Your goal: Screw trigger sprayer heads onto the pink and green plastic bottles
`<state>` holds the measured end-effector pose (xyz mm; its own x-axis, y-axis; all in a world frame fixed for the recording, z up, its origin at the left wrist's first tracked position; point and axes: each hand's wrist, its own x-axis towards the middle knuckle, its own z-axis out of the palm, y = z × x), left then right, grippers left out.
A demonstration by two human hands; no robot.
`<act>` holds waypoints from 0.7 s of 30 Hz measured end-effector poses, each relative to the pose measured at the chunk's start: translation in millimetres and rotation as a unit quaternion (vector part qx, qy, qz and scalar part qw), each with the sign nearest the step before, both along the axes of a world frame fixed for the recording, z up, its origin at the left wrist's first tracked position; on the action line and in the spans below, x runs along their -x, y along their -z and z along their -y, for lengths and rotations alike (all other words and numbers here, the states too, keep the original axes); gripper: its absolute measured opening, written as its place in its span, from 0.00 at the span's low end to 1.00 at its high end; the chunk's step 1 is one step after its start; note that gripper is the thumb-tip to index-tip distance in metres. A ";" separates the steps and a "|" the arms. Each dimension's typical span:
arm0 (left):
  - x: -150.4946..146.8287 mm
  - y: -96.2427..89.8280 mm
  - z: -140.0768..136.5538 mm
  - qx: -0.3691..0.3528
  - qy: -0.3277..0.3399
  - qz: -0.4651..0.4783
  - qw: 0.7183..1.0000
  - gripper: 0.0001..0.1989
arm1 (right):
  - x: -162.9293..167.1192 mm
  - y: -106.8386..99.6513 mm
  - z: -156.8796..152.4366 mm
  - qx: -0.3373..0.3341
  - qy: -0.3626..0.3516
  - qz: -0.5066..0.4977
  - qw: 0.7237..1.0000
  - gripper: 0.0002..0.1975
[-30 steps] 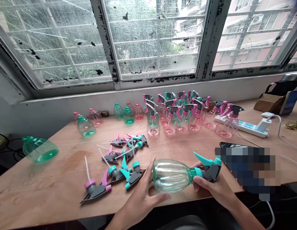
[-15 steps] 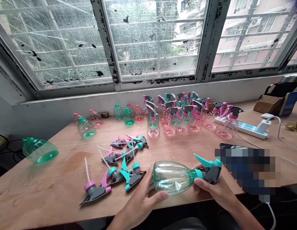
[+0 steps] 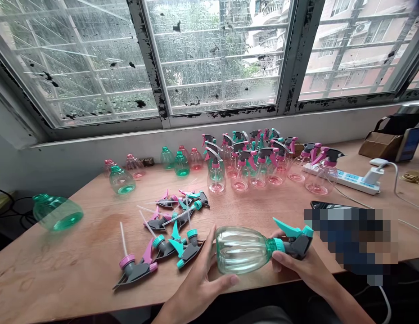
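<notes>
A clear green spray bottle (image 3: pixel 241 252) lies sideways above the table's front edge, its base to the left. My left hand (image 3: pixel 204 279) is around the base end, fingers behind it and thumb along the lower front. My right hand (image 3: pixel 293 267) grips the turquoise collar (image 3: pixel 279 245) between thumb and fingers. The grey and turquoise spray head (image 3: pixel 299 240) sits on the bottle's neck, its trigger pointing up. Left of the bottle lie several loose spray heads: a turquoise one (image 3: pixel 191 252) near my left hand and a pink one (image 3: pixel 135 272) farther left, dip tubes sticking up.
Several bottles with spray heads (image 3: pixel 241 180) stand at the back. Open-necked bottles, one green (image 3: pixel 59 213), stand at the left and back left. A power strip (image 3: pixel 354 180), a partly blurred phone (image 3: pixel 344 207) and a brown bag (image 3: pixel 378 141) are on the wooden table's right.
Both hands and the bottle stay nearly in place. The bottle looks slightly turned about its long axis, with its reflections shifted. The left thumb sits slightly lower, a little off the bottle's side.
</notes>
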<state>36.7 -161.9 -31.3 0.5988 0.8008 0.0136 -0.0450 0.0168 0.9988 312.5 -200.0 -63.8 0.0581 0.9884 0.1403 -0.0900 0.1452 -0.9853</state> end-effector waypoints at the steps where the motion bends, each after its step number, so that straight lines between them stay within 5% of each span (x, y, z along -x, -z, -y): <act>1: 0.8 1.4 -0.5 -0.015 0.008 -0.009 1.000 0.55 | -0.4 0.1 -0.1 -0.004 -0.002 -0.001 1.000 0.18; 9: 3.0 1.4 0.0 -0.065 0.017 -0.051 0.996 0.53 | -2.1 4.2 0.5 -0.009 -0.003 -0.010 1.000 0.16; 15: 1.1 0.8 -1.0 0.006 0.021 0.002 1.000 0.56 | -2.2 5.9 0.0 -0.005 -0.019 -0.024 1.000 0.16; 21: -1.0 0.2 -1.0 -0.020 0.039 0.008 0.999 0.55 | -1.9 3.3 -0.3 -0.009 -0.008 -0.018 1.000 0.16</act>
